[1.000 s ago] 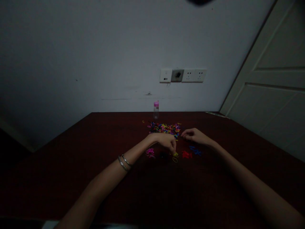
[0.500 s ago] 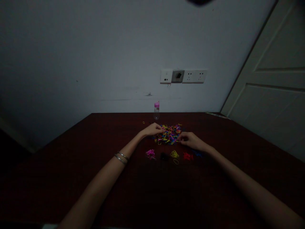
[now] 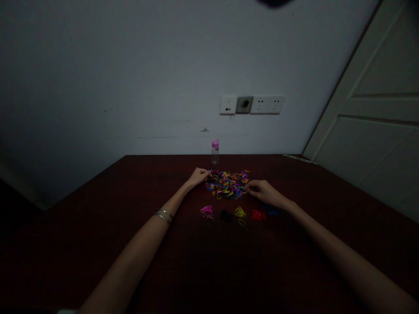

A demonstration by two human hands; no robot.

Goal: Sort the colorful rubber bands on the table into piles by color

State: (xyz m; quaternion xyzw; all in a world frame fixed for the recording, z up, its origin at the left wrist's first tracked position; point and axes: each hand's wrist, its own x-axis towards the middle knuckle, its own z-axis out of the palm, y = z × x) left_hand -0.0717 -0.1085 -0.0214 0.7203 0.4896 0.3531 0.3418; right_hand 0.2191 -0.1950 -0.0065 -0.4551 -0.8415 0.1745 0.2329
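A heap of small multicoloured rubber bands [image 3: 227,184] lies on the dark table. At the heap's left edge is my left hand [image 3: 198,176], fingers closed together against the bands; whatever is in them is too small to make out. My right hand [image 3: 263,192] touches the right edge with thumb and fingers in a pinch, and its contents cannot be made out either. Nearer to me lie sorted clusters in a row: pink bands [image 3: 206,212], black bands [image 3: 225,215], yellow bands [image 3: 240,212], red bands [image 3: 258,214] and blue bands [image 3: 272,211], the last partly under my right wrist.
A clear bottle with a pink top [image 3: 215,152] stands behind the heap, near the wall. Wall sockets [image 3: 266,104] are above the reddish-brown table [image 3: 209,270]. A panelled door [image 3: 376,113] is at the right. The room is dim.
My left hand has moved left from over the heap to its left edge, uncovering more bands. The right hand has barely moved.
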